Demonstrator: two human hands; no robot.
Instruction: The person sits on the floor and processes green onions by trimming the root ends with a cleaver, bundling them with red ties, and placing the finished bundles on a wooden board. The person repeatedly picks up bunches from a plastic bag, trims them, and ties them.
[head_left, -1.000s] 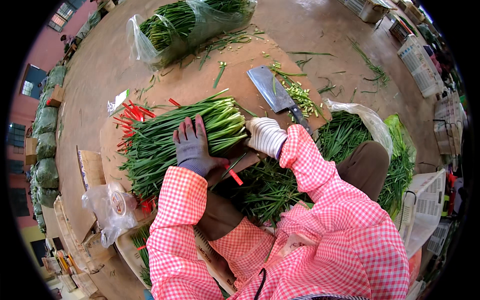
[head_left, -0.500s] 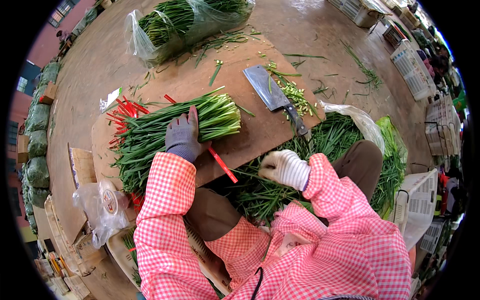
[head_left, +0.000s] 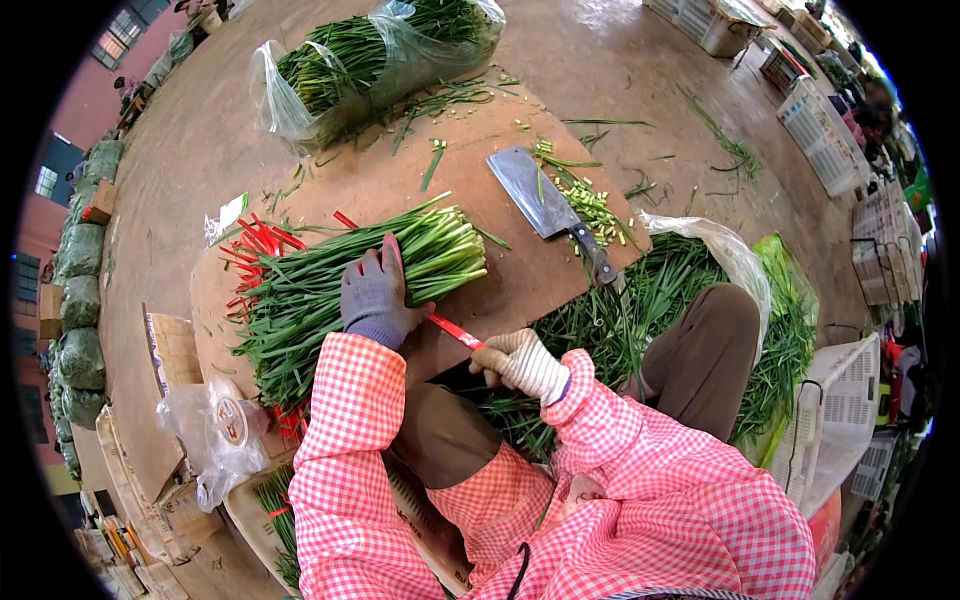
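Observation:
A thick bunch of green garlic chives (head_left: 300, 285) lies across the brown board (head_left: 525, 290), its pale cut ends pointing right. My left hand (head_left: 378, 298), in a grey-purple glove, grips the bunch from above; its thumb is beside a red tie strip (head_left: 455, 332). The strip sticks out from the near side of the bunch, and the part under the chives is hidden. My right hand (head_left: 520, 362), in a whitish glove, pinches the strip's free end. More red strips (head_left: 262, 240) lie at the leafy end of the bunch.
A cleaver (head_left: 535, 192) rests on the board beside chopped stem bits (head_left: 595, 205). Loose chives (head_left: 670, 285) are heaped by my right knee. At the board's far edge lies a plastic-wrapped chive bundle (head_left: 385, 60). A clear plastic bag (head_left: 205, 430) sits left; a white crate (head_left: 835, 410) stands right.
My right hand has moved left and taken hold of the red strip's free end. My left hand remains on the bunch, its thumb now beside the strip.

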